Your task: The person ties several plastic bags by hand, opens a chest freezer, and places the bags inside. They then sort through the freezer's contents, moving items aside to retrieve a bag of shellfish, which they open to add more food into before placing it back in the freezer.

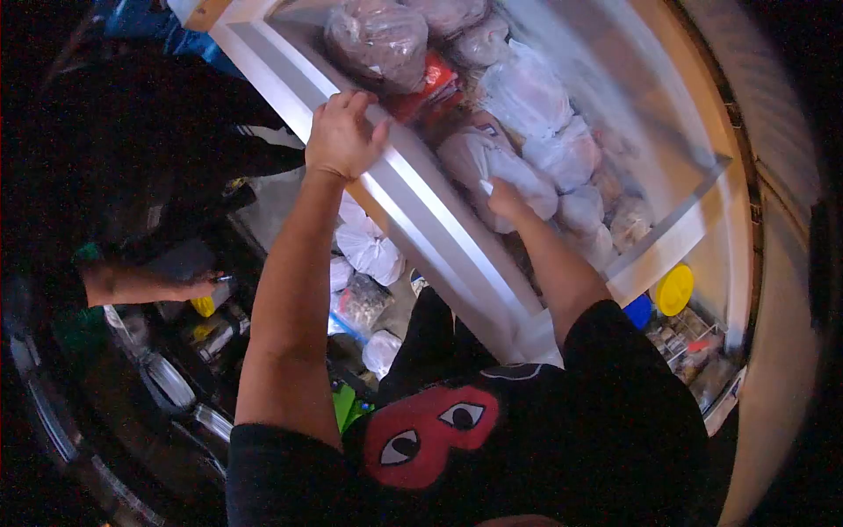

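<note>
My left hand (345,136) rests on the metal-edged rim (430,224) of what looks like a chest freezer, its fingers bent over the edge. Inside the freezer, my right hand (509,200) is closed on the twisted white end of a plastic bag (518,171). That bag lies among several other filled bags, including a white plastic bag (527,88) above it and a clear bag (378,44) with brownish contents near the top. A red package (430,88) sits between the bags and the rim. What fills the bag I hold is hidden.
On the floor left of the freezer lie white tied bags (369,250) and a clear bag (364,303). Another person's forearm (145,286) reaches in from the left. A yellow lid (674,290) and a wire basket (689,342) show at lower right.
</note>
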Tool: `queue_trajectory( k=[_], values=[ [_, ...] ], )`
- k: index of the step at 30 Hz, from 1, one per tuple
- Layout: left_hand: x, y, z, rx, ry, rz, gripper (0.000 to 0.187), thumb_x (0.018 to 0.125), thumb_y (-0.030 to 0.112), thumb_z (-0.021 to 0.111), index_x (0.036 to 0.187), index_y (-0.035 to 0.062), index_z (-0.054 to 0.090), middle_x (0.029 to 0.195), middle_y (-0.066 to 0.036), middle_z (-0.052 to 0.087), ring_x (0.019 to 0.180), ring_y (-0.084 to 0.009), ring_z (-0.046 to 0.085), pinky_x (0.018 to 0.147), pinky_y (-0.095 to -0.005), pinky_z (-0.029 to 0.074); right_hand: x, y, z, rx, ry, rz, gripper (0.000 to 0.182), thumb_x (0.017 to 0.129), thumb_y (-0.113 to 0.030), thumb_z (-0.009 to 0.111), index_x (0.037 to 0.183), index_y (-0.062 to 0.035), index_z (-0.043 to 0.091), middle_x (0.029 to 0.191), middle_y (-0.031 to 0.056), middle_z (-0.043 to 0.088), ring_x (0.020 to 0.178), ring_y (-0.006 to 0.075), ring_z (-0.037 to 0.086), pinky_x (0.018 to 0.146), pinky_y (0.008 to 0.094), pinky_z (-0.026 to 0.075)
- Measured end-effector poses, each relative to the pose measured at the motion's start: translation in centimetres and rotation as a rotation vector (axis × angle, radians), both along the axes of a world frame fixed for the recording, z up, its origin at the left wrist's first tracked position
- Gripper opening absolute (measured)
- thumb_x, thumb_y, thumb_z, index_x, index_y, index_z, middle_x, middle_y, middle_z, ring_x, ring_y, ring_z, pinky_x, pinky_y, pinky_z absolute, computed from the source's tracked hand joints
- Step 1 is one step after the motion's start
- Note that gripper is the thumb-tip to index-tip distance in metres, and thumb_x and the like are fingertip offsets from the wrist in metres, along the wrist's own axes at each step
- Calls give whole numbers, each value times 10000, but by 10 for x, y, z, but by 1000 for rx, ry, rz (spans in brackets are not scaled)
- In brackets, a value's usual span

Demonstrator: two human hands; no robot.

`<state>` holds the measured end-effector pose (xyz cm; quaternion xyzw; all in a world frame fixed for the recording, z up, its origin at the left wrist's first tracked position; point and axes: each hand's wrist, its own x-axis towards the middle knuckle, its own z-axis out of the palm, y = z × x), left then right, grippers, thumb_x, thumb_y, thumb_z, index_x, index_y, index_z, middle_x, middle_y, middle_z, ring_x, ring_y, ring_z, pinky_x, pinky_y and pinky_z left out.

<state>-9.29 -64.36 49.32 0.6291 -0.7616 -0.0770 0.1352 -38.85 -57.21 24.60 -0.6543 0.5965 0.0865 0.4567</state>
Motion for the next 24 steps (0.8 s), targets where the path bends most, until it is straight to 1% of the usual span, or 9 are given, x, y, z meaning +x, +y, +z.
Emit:
queue_trajectory(
  k=[6, 7, 8, 12, 14, 17, 19, 21, 24],
  values=[
    [-2, 0, 0, 68, 11, 57, 348, 758, 330, 631, 1015, 98, 599, 937, -118, 604, 971, -313, 551, 880, -429, 405, 15, -37, 56, 17, 94, -43, 474, 730, -109, 539, 1199, -45, 547, 1110, 245, 595, 1051, 367, 576, 897, 404, 451],
    [0, 1, -4, 29, -47, 46, 348, 757, 333, 634, 1010, 96, 601, 919, -122, 608, 954, -317, 558, 876, -431, 407, 19, -37, 51, 94, 116, -9, 471, 736, -106, 532, 1202, -46, 547, 1127, 245, 587, 1072, 363, 565, 911, 401, 440],
    [8, 0, -10, -163, -4, -94, 368, 753, 292, 648, 1030, 55, 595, 827, -161, 617, 732, -329, 609, 691, -414, 500, 19, -32, 34, 58, 0, -54, 460, 748, -102, 523, 1203, -42, 544, 1130, 247, 585, 1072, 362, 564, 912, 402, 437],
    [-18, 2, 39, 219, 214, 170, 279, 683, 191, 642, 880, 4, 579, 713, -206, 580, 753, -378, 590, 743, -465, 456, 38, -40, 40, 95, -89, -57, 412, 788, -81, 493, 1194, -34, 544, 1099, 238, 601, 1022, 361, 584, 876, 397, 450],
    [-15, 3, 36, 179, 170, 110, 288, 690, 196, 633, 890, -3, 576, 742, -207, 580, 778, -386, 579, 755, -468, 454, 35, -26, 6, -91, -108, -19, 391, 804, -81, 492, 1188, -31, 543, 1047, 234, 617, 975, 365, 600, 834, 405, 468],
    [-7, 5, 14, -13, 103, 77, 294, 701, 199, 614, 906, -8, 572, 791, -216, 580, 816, -401, 563, 775, -473, 451, 38, -26, -15, 101, -190, -258, 371, 817, -95, 502, 1178, -21, 542, 1019, 239, 617, 953, 377, 604, 793, 426, 480],
    [-6, 6, 12, -78, 54, 75, 296, 707, 198, 600, 919, -7, 572, 830, -225, 580, 843, -411, 554, 789, -473, 449, 36, -26, -17, 82, -159, -164, 355, 826, -121, 508, 1162, -14, 545, 1001, 248, 614, 939, 388, 603, 774, 446, 482],
    [-6, 4, 13, -33, 5, 73, 300, 711, 197, 587, 934, -4, 573, 873, -234, 580, 872, -419, 545, 804, -470, 448, 29, -23, -17, -242, -18, 279, 337, 838, -159, 508, 1137, -8, 553, 967, 258, 615, 908, 400, 607, 755, 468, 482],
    [-8, -2, 18, 87, -18, 76, 313, 713, 202, 578, 951, 0, 574, 907, -240, 582, 896, -422, 543, 814, -465, 444, 30, -21, -14, -329, 65, 385, 318, 858, -204, 482, 1078, 6, 573, 974, 260, 614, 864, 408, 608, 738, 477, 476]
  ],
)
